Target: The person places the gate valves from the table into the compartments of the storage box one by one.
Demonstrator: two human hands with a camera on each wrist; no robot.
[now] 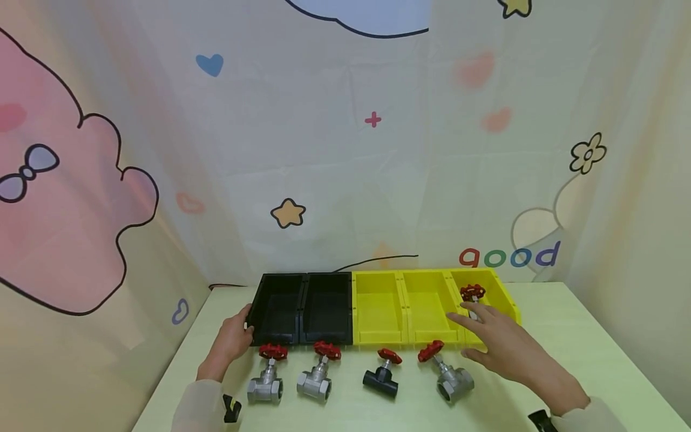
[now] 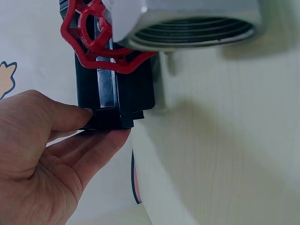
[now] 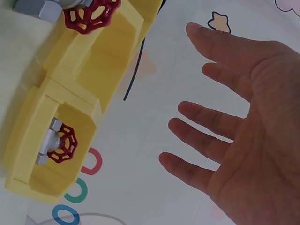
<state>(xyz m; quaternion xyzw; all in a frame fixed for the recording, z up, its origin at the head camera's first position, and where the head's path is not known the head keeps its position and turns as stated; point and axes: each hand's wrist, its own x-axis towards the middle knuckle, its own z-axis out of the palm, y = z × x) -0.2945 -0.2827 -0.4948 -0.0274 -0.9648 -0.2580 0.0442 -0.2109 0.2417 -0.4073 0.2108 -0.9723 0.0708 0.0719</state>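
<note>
My left hand (image 1: 229, 339) grips the outer left edge of a black bin (image 1: 281, 309), its thumb on the rim in the left wrist view. Fingers spread, my right hand (image 1: 507, 345) hovers over the front of the rightmost yellow bin (image 1: 507, 303), holding nothing. Inside that bin sits a valve with a red handwheel (image 1: 472, 293), partly hidden by the fingers in the head view. Before the bins lie two metal valves (image 1: 266, 385) at the left, a black-bodied valve (image 1: 381, 381) and another metal valve (image 1: 454, 383) at the right, all with red handwheels.
A second black bin (image 1: 326, 309) and two more yellow bins (image 1: 379, 336) complete the joined row. The pale table (image 1: 583, 348) meets a printed cloth backdrop (image 1: 324, 150) behind the bins. A thin dark line (image 1: 378, 260) crosses the cloth just above them.
</note>
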